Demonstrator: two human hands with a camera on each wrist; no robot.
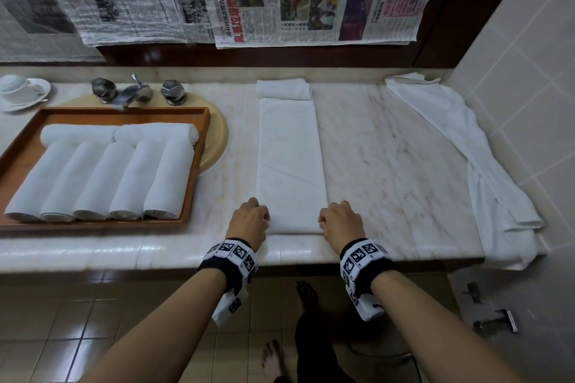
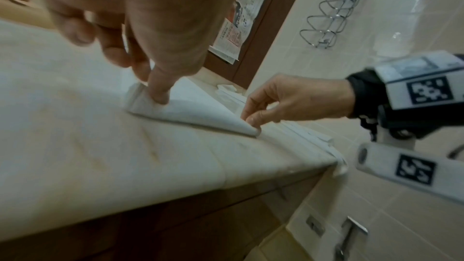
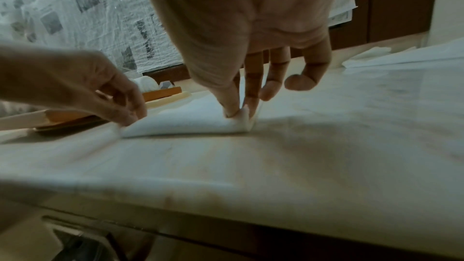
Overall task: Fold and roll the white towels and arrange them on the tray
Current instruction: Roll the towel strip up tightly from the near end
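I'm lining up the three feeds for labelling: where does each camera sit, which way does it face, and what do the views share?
Head: worn on the head, looking forward and down at the counter; both forearms, left hand, right hand and bare feet show.
Left wrist: along the left hand, facing right across the folded towel; its fingers and the right hand show.
Right wrist: along the right hand, facing left toward the tray; both hands show.
Shared: all three show both hands pinching the towel's near corners.
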